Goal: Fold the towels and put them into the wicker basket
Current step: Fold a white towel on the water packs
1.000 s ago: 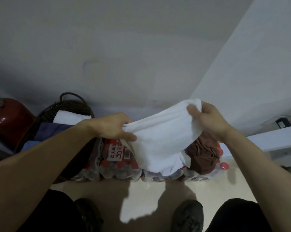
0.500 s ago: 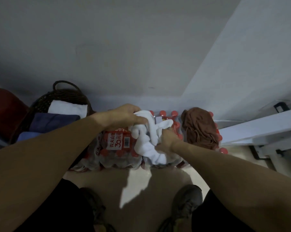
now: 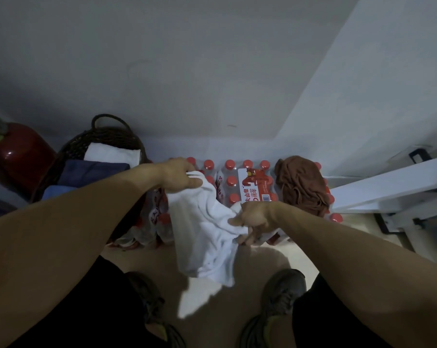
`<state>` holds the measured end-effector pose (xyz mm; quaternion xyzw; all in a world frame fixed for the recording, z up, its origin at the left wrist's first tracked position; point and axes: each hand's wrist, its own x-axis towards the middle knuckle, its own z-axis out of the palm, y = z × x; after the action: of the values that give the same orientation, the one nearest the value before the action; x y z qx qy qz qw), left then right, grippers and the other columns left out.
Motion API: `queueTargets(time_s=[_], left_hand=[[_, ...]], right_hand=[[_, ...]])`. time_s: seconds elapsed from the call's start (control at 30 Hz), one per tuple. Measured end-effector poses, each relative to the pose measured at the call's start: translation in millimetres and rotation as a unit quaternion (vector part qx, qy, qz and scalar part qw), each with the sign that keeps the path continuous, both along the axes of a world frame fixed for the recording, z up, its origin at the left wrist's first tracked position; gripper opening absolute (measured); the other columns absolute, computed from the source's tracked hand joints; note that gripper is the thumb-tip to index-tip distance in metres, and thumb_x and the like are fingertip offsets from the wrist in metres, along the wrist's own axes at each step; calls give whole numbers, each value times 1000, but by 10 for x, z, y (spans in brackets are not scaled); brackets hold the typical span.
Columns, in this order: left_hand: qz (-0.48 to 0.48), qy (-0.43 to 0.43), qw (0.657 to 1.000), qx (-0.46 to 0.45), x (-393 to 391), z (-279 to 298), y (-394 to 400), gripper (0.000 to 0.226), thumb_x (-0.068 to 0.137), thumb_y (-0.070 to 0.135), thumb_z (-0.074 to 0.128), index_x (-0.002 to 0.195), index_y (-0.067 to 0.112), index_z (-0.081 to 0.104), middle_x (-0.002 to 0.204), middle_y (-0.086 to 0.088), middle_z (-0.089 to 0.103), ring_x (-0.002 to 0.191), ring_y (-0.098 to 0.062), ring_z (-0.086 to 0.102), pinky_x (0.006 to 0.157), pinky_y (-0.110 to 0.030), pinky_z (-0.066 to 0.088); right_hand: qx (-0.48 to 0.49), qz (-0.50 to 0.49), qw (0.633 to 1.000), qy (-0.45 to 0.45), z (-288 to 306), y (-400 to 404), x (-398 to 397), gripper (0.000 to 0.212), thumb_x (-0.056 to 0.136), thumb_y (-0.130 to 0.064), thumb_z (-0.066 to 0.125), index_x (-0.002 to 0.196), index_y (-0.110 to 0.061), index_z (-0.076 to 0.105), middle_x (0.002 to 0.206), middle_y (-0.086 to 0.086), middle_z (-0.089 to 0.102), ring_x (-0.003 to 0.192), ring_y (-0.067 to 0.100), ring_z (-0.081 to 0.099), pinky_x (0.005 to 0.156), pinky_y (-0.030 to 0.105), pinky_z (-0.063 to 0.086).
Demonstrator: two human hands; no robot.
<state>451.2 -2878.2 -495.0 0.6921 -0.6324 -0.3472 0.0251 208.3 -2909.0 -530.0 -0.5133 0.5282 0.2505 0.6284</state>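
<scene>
Now, shrink-wrapped bottle packs (image 3: 240, 183) against wall, brown towel (image 3: 300, 184) heaped on right end. Wicker basket (image 3: 104, 136) at left, folded white, navy, blue towels inside. White towel (image 3: 207, 229) hangs before packs: left hand (image 3: 178, 175) pinches top corner, right hand (image 3: 252, 219) grips right edge lower down.

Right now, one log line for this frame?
step: folding | left hand: grips white terry towel top | right hand: pinches its edge | dark wicker basket: holds folded towels | brown towel: unfolded on bottles
</scene>
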Motion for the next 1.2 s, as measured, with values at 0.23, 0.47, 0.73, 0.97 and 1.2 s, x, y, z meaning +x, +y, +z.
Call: queueTargets(time_s=[0.23, 0.47, 0.73, 0.97, 1.2], left_hand=[[46, -23, 998, 32, 145, -222, -22, 42, 90, 44, 62, 115, 11, 65, 116, -8, 60, 97, -23, 57, 86, -29, 44], [177, 20, 984, 2, 290, -473, -143, 46, 86, 38, 70, 119, 8, 63, 112, -10, 61, 89, -22, 55, 77, -29, 42], [366, 141, 920, 12, 369, -730, -331, 34, 96, 32, 57, 98, -1, 61, 85, -17, 63, 74, -29, 63, 72, -39, 59], [329, 30, 937, -112, 411, -1011, -524, 33, 99, 22, 52, 84, -5, 61, 92, -26, 61, 94, -40, 59, 82, -38, 44], [352, -9, 904, -241, 427, -1218, -686, 50, 96, 22, 53, 51, 8, 36, 70, -33, 56, 74, -42, 61, 74, -41, 47]], right_hand=[[-116, -108, 987, -14, -31, -282, -244, 38, 98, -26, 61, 116, 7, 58, 108, 22, 66, 85, 26, 66, 93, 44, 56], [-185, -180, 966, -32, -87, -558, -422, 49, 98, -36, 59, 127, 2, 51, 129, 18, 60, 100, 30, 63, 84, 40, 55], [-271, -236, 933, -15, -353, -850, -351, 36, 101, -20, 53, 128, 4, 54, 118, 22, 62, 98, 40, 65, 72, 47, 60], [-369, -199, 908, 19, -579, -1044, -295, 46, 102, -37, 47, 112, 5, 63, 98, 14, 61, 94, 31, 58, 90, 36, 47], [-474, -225, 850, 50, -811, -1132, -150, 40, 99, -38, 55, 89, 0, 63, 99, 22, 68, 96, 38, 63, 78, 34, 44]])
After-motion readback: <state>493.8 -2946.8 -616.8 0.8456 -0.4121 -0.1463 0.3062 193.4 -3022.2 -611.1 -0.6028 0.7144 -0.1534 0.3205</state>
